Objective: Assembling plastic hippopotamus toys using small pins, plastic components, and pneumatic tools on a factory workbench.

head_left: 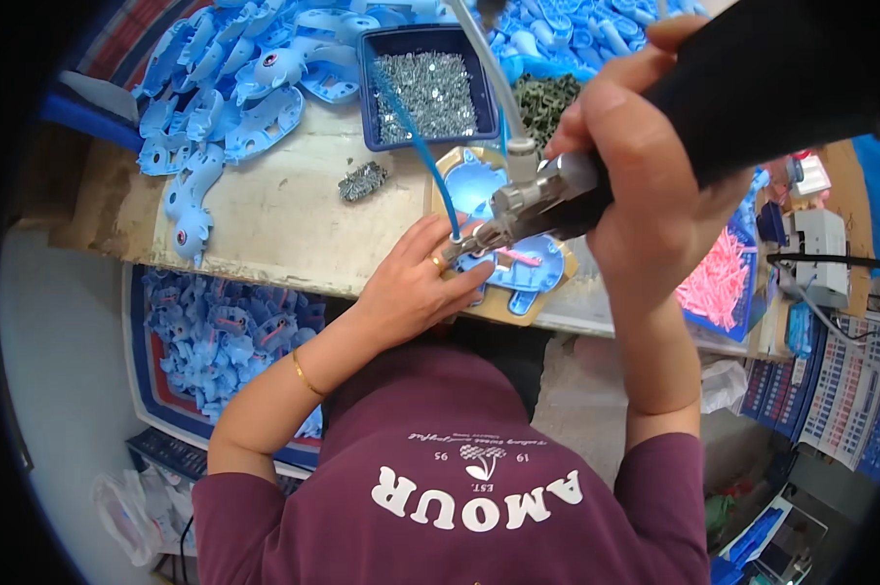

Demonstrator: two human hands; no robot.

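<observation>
My right hand [645, 185] grips a metal pneumatic screwdriver [533, 200] with a black handle and a blue air hose [420, 146]. Its tip points down at a blue plastic toy shell [518, 268] with a pink part inside. The shell lies in a tan jig [503, 304] on the workbench. My left hand [416, 283], wearing a ring and a gold bracelet, rests flat on the left side of the shell and presses it down, its fingers next to the screwdriver tip.
A dark blue tray of small screws [425, 88] stands behind the jig, a loose heap of screws [362, 180] to its left. Blue toy shells [230, 88] pile up at the back left, more in a bin [221, 336] below the bench. Pink parts [718, 278] lie at right.
</observation>
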